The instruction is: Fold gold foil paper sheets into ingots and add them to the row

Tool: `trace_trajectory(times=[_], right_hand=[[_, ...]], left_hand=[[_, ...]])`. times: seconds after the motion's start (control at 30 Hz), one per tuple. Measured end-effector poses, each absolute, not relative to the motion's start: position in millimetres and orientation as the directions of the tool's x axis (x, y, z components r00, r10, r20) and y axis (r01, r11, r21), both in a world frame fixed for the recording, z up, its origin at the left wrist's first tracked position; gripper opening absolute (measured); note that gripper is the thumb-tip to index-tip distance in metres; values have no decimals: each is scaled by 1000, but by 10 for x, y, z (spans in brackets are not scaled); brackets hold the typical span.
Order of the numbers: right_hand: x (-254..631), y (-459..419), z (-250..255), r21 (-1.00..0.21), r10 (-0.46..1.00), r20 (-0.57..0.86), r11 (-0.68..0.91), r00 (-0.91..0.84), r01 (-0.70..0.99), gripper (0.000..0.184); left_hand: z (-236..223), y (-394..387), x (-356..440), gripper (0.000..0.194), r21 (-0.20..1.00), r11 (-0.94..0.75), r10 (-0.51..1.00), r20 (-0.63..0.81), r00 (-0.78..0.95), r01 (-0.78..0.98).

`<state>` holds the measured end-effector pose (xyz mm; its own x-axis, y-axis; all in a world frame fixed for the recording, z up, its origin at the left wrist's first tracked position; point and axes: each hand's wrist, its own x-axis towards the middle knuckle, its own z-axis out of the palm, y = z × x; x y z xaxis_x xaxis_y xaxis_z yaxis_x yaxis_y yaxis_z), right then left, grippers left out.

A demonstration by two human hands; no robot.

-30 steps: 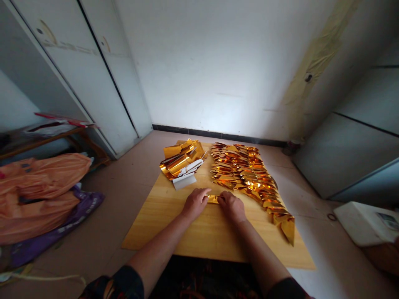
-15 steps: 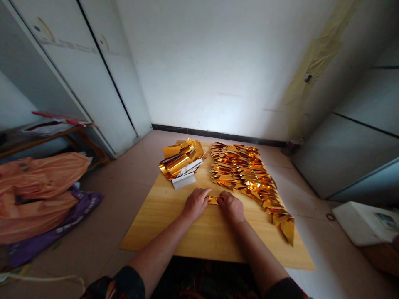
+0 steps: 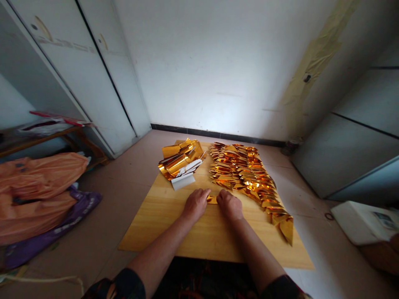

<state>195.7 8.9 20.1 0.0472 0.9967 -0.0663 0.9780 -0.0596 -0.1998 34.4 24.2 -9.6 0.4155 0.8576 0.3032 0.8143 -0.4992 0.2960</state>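
Between my two hands a small piece of gold foil paper (image 3: 212, 200) lies low over the wooden board (image 3: 156, 224). My left hand (image 3: 196, 204) is closed on its left end, and my right hand (image 3: 230, 204) grips the right end. The fingertips hide both ends of the piece. Beyond my left hand is a loose pile of gold foil sheets (image 3: 181, 160), some turned to their white backs (image 3: 183, 181). Past my right hand, folded gold foil pieces (image 3: 249, 170) lie in overlapping rows, trailing down toward the board's right edge.
The board rests low above a tiled floor (image 3: 131, 178), close to a white wall (image 3: 199, 70). At left are an orange bag (image 3: 40, 174), a purple bag (image 3: 59, 226) and a wooden bench (image 3: 59, 135) by a cabinet (image 3: 102, 74). A white box (image 3: 361, 222) stands at right.
Both hands stay on the gold foil piece, which looks slightly narrower between them. The whole view has shifted a little; the piles are unchanged.
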Motion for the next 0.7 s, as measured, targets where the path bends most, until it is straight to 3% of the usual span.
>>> trace_trajectory(times=[0.17, 0.3, 0.4, 0.57, 0.7], right_hand=[[1949, 95, 191, -205, 997, -65, -63, 51, 977, 17], [1948, 94, 176, -203, 996, -53, -79, 70, 976, 15], [1955, 68, 140, -207, 997, -4, -80, 81, 975, 15], [1962, 17, 103, -217, 996, 92, 33, -13, 976, 18], [1930, 37, 165, -195, 1000, 14, -18, 21, 981, 17]], left_hand=[[-59, 222, 358, 39, 315, -466, 877, 284, 387, 827], [1, 183, 344, 27, 324, -457, 877, 318, 360, 828], [56, 158, 335, 15, 273, -491, 855, 335, 397, 827], [65, 186, 338, 19, 219, -532, 839, 267, 475, 818], [37, 217, 328, 16, 273, -501, 861, 253, 442, 821]])
